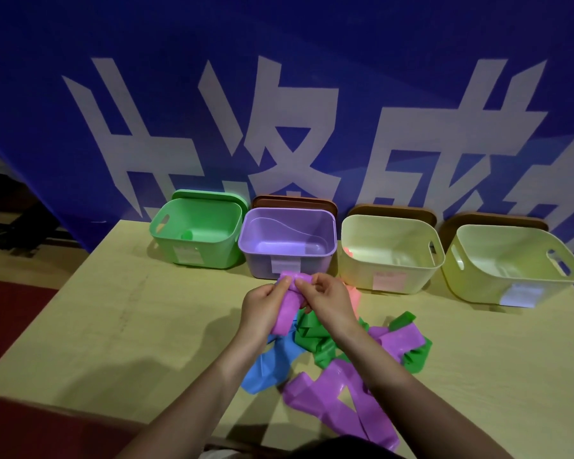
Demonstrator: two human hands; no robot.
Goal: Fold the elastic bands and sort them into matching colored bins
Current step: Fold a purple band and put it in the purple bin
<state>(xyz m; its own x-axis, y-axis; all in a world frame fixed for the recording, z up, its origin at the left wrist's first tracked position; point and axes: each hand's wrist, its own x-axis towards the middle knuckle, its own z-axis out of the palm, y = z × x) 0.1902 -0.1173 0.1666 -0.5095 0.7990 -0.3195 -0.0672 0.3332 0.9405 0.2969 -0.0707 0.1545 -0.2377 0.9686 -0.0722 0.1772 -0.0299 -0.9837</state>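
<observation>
Purple band (342, 402) lies loose at the near edge of the surface (113, 326), closest to the camera. It is not folded yet. Just past it sits a messy pile: a blue band (269, 369), a green band (315, 339) and one more purple piece (401, 339) with green under it. A bit of pink band (353, 298) peeks out behind the right wrist.

Both hands are up above the pile. The left hand (262, 306) and the right hand (325, 299) each have curled fingers, and both pinch the same folded purple band (289, 309). So the grip of each hand is closed tight on it, with the two thumbs close together at the top. The band hangs long-ways, from the fingers down toward the person.

Four bins stand in a row at the far side. From left to right: a green bin (196, 256), a purple bin (325, 223), a cream bin (434, 256) and a yellow-green bin (511, 293). The purple bin is straight ahead of the hands and very near, with its front wall just past the fingertips. It looks empty inside.

I think the folding is almost done. The next move is likely a short push forward and a drop over the rim. Both hands are about as near as each other.
</observation>
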